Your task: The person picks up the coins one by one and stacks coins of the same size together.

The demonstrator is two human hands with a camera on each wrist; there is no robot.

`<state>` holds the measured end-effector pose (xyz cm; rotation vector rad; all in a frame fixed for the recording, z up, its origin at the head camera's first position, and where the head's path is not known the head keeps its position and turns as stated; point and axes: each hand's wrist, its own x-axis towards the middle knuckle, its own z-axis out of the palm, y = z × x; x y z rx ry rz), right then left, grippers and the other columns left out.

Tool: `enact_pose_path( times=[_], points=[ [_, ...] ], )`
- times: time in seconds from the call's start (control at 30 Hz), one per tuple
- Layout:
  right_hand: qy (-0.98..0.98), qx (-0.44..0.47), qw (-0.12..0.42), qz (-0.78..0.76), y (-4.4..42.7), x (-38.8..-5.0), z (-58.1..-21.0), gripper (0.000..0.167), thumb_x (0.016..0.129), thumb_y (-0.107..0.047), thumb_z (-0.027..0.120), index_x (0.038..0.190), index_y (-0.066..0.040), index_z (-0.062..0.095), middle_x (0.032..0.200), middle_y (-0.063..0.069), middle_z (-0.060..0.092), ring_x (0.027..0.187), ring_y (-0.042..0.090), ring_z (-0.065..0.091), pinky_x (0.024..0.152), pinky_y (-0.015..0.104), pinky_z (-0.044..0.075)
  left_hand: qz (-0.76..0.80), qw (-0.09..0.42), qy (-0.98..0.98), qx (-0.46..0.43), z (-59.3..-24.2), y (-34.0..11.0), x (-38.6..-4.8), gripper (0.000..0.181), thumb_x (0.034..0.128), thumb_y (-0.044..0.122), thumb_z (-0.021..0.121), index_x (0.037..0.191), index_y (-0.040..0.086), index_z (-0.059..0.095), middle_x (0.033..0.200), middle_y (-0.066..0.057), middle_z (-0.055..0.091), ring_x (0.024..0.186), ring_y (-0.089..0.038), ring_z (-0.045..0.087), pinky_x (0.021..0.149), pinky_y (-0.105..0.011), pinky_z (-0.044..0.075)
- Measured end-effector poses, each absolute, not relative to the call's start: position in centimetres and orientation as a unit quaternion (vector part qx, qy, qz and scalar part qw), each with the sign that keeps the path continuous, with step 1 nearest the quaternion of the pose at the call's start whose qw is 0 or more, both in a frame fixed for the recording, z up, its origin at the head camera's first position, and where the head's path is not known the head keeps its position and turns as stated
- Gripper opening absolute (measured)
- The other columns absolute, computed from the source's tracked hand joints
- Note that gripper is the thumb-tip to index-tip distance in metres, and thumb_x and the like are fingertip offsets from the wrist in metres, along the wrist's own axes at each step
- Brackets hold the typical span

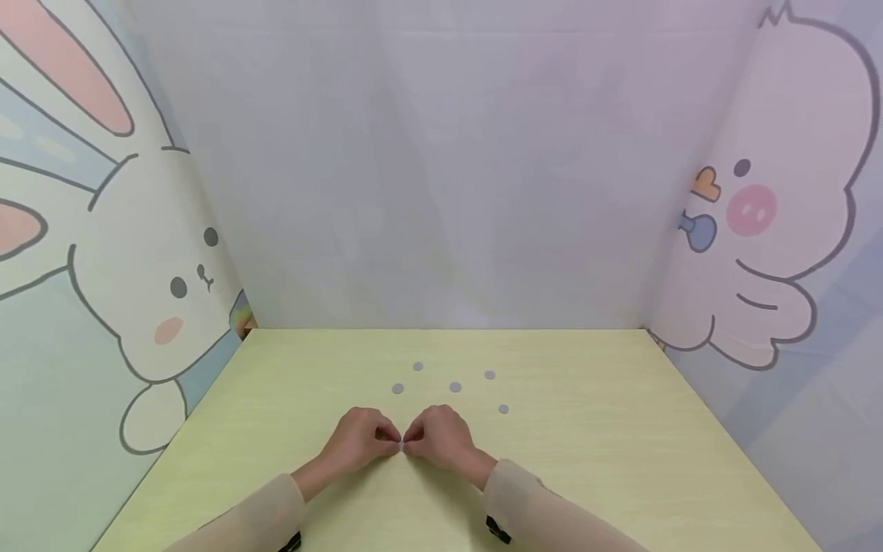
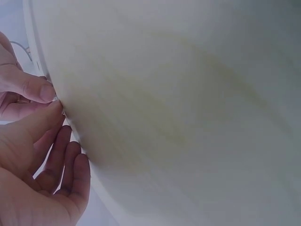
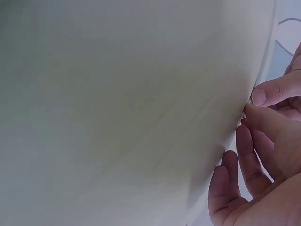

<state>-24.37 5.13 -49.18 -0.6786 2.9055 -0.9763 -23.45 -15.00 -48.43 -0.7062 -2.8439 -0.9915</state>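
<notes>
In the head view, a small silver-grey disc [image 1: 402, 446], which looks like a coin, shows between the fingertips of both hands near the middle of the table. From the left, my left hand [image 1: 360, 441] pinches its edge between thumb and fingers. My right hand [image 1: 441, 438] pinches the opposite edge, the two sets of fingertips almost meeting. Both wrist views show the thumbs close together at the tabletop, with the left hand [image 2: 44, 174] and the right hand [image 3: 263, 174] low over the surface. Fingers cover most of the disc.
Several similar flat grey coins lie scattered beyond the hands, among them one at the left [image 1: 398, 389], one in the middle [image 1: 455, 387] and one at the right [image 1: 503, 409]. The pale yellow table [image 1: 621, 460] meets a plain curtain [image 1: 441, 176] at its back edge.
</notes>
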Motion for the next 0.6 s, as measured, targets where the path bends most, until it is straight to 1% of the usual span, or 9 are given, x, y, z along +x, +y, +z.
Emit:
enact_pose_path(
  times=[0.23,0.37,0.47,0.6],
  points=[
    [0.927,-0.220,-0.002,-0.303,4.4,-24.3,-49.2,0.004,0.086,-0.021,0.090,0.084,-0.023,0.087,0.080,-0.017,0.077,0.079,-0.002,0.066,0.072,0.021,0.053,-0.316,0.022,-0.923,-0.220,-48.2,-15.5,-23.2,0.011,0.0833,0.013,0.091,0.084,0.020,0.083,0.079,0.014,0.072,0.078,-0.008,0.064,0.074,-0.026,0.050],
    [0.927,-0.220,-0.006,-0.304,3.9,-24.1,-49.0,0.005,0.085,-0.020,0.090,0.084,-0.023,0.087,0.080,-0.017,0.077,0.079,-0.003,0.065,0.071,0.020,0.052,-0.315,0.023,-0.923,-0.219,-48.1,-16.0,-23.1,0.011,0.0830,0.013,0.091,0.084,0.020,0.083,0.080,0.013,0.072,0.079,-0.009,0.065,0.074,-0.026,0.051],
    [0.927,-0.217,-0.004,-0.305,3.5,-23.9,-48.8,0.005,0.085,-0.020,0.090,0.083,-0.023,0.087,0.079,-0.017,0.077,0.079,-0.003,0.065,0.070,0.020,0.051,-0.319,0.022,-0.922,-0.218,-48.2,-16.5,-23.0,0.011,0.0829,0.013,0.091,0.084,0.020,0.084,0.080,0.014,0.073,0.078,-0.006,0.064,0.073,-0.025,0.050],
    [0.929,-0.213,-0.002,-0.304,3.2,-23.7,-48.7,0.005,0.085,-0.020,0.090,0.083,-0.023,0.087,0.078,-0.018,0.076,0.078,-0.003,0.064,0.069,0.021,0.051,-0.321,0.021,-0.921,-0.219,-48.3,-17.0,-23.0,0.011,0.0829,0.013,0.091,0.085,0.020,0.084,0.080,0.015,0.072,0.075,0.001,0.060,0.070,-0.024,0.049]
  ],
)
